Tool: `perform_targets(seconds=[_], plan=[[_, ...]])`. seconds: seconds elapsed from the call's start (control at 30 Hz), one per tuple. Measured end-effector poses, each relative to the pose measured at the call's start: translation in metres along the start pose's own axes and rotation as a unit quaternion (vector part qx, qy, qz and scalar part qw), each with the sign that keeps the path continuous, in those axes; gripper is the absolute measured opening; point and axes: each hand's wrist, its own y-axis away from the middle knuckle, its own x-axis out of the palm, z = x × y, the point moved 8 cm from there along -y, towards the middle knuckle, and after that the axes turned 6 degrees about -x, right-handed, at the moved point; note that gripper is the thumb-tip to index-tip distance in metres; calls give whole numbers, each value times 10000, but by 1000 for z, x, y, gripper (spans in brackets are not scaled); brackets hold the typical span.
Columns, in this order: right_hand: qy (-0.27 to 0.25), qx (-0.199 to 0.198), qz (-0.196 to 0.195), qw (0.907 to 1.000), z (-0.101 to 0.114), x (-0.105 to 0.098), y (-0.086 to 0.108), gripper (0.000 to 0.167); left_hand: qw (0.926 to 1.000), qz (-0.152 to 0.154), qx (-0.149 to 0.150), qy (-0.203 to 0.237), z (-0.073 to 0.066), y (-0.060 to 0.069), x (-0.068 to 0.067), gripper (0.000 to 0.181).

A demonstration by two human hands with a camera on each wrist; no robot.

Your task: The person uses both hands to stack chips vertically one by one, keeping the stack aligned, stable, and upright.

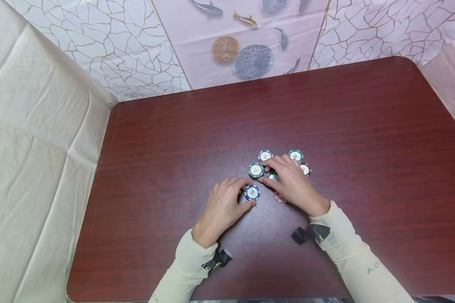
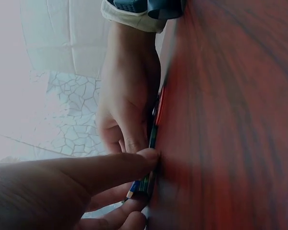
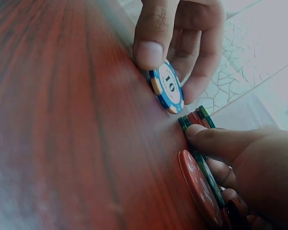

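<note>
My left hand (image 1: 224, 206) pinches a blue-and-white poker chip (image 1: 252, 192) marked 10 between thumb and fingers. In the right wrist view this blue chip (image 3: 169, 88) looks slightly tilted, with the thumb at its edge. Just beyond it, my right hand (image 1: 288, 179) grips a short stack of chips (image 1: 255, 170) by the sides, a green one on top. The right wrist view shows green and red layers in that stack (image 3: 197, 118). Beneath the right hand lie a green chip (image 1: 273, 177) and a red chip (image 1: 279, 198), both partly hidden.
Past the right hand lie another blue chip (image 1: 265, 155), a green chip (image 1: 295, 155) and a dark chip (image 1: 305, 169) partly covered by the hand. The dark red wooden table (image 1: 167, 147) meets patterned cloth at its far edge and a pale cloth (image 1: 34, 168) on the left.
</note>
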Motion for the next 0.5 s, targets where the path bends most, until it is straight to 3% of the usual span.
perform_targets(seconds=[0.37, 0.5], plan=[[-27, -25, -22, 10000, 0, 0, -1, 33, 9998, 119, 59, -168, -1, 0, -2, 44], [-21, -33, -20, 10000, 0, 0, 0, 33, 9993, 108, 206, -276, -3, 1, -2, 43]])
